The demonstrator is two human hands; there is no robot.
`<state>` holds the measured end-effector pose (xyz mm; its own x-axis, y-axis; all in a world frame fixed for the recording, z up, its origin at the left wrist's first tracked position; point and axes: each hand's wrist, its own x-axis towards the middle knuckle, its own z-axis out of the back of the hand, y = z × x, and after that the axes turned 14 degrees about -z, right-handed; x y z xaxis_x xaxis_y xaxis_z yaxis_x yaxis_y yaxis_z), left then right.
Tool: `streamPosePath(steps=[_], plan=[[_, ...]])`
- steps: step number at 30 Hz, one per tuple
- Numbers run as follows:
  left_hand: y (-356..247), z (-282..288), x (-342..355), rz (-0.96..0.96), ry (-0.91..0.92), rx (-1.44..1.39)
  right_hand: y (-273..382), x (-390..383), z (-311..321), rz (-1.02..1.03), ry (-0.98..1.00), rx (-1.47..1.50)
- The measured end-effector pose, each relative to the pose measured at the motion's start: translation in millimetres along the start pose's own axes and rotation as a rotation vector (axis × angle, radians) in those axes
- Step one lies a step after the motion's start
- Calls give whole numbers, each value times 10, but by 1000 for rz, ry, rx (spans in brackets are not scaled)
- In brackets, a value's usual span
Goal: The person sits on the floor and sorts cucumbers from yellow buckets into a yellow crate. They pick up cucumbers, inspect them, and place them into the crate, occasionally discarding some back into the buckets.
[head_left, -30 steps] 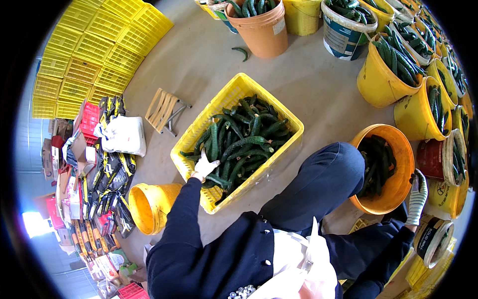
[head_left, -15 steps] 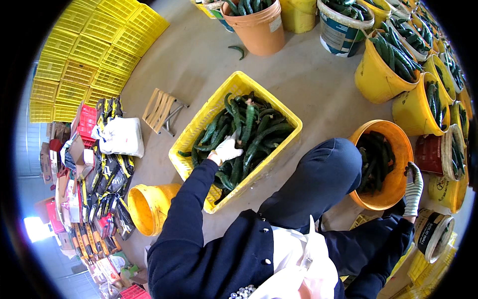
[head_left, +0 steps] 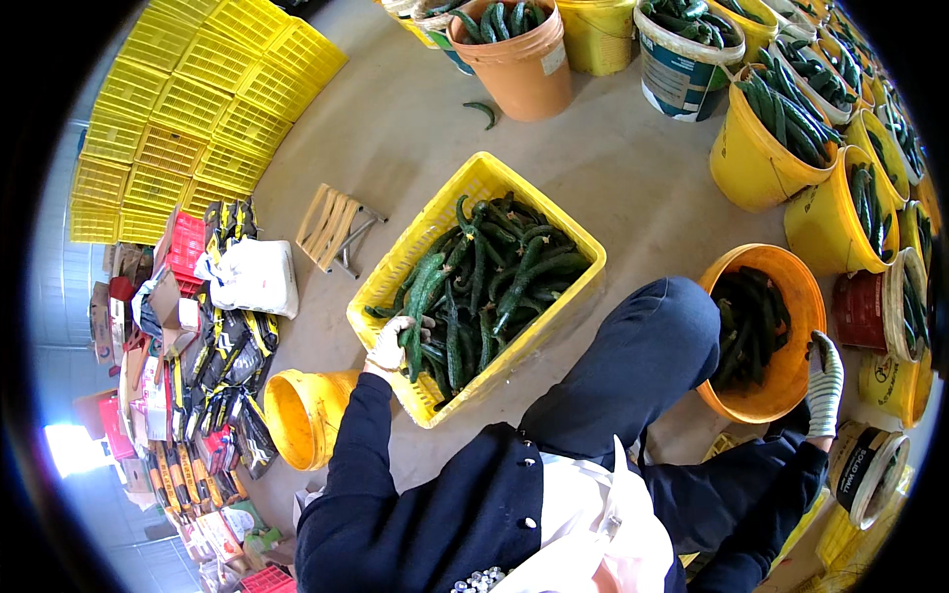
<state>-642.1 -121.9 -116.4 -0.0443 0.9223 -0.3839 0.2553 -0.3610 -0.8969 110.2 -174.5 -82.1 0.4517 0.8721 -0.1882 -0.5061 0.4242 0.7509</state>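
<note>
A yellow plastic crate (head_left: pixel 588 247) full of dark green cucumbers (head_left: pixel 504 267) sits on the floor before me. My left hand (head_left: pixel 395 344), in a pale glove, is closed round a cucumber (head_left: pixel 427 282) at the crate's near-left side. At my right, an orange bucket (head_left: pixel 791 395) holds more cucumbers (head_left: pixel 746 326). My right hand (head_left: pixel 824 385), in a striped glove, grips that bucket's right rim.
An empty orange bucket (head_left: pixel 301 420) lies left of the crate, near a folding stool (head_left: pixel 331 222). Stacked yellow crates (head_left: pixel 188 109), a white sack (head_left: pixel 252 277) and black bags (head_left: pixel 237 366) line the left. Buckets of cucumbers (head_left: pixel 756 168) fill the back and right.
My left hand moved from the crate's middle back toward its near-left side and took hold of a cucumber. The cucumbers there shifted. My right hand stays on the bucket.
</note>
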Motion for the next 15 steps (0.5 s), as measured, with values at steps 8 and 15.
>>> streamPosePath(steps=[8,15], plan=[[173,71,155,13,29,-71,-36,-96,126,-27,-51,-85],[537,758,267,-552,195,892,-102,-9,38,-35,-23,-69]])
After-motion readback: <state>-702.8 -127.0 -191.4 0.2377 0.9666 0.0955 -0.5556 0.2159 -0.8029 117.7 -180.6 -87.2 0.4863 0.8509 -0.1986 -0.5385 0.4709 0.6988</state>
